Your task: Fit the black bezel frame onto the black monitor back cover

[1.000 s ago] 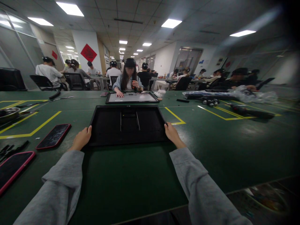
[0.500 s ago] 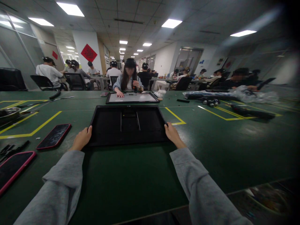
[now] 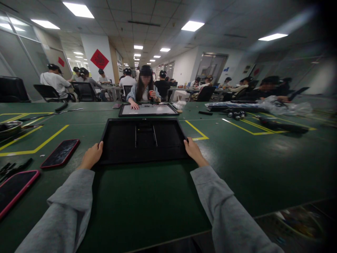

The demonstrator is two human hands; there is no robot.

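Observation:
A flat black monitor panel point(image 3: 143, 140) lies face down on the green table point(image 3: 147, 196) straight ahead of me. My left hand point(image 3: 91, 156) grips its near left edge, fingers curled round the rim. My right hand point(image 3: 194, 151) holds the near right edge the same way. Both my sleeves are grey. Across the table a person sits behind a second panel point(image 3: 148, 109) with a light face, one hand flat on it and a small tool in the other.
Two phones in red and pink cases point(image 3: 61, 153) point(image 3: 14, 187) lie to my left, with small black tools point(image 3: 10, 167) and a metal bowl point(image 3: 9, 126). Yellow tape lines point(image 3: 39, 144) mark the table. Dark parts and plastic wrap point(image 3: 263, 107) lie at the right. Other people sit at tables behind.
My hands and the black panel have stayed put. The person opposite has raised the hand with the tool slightly.

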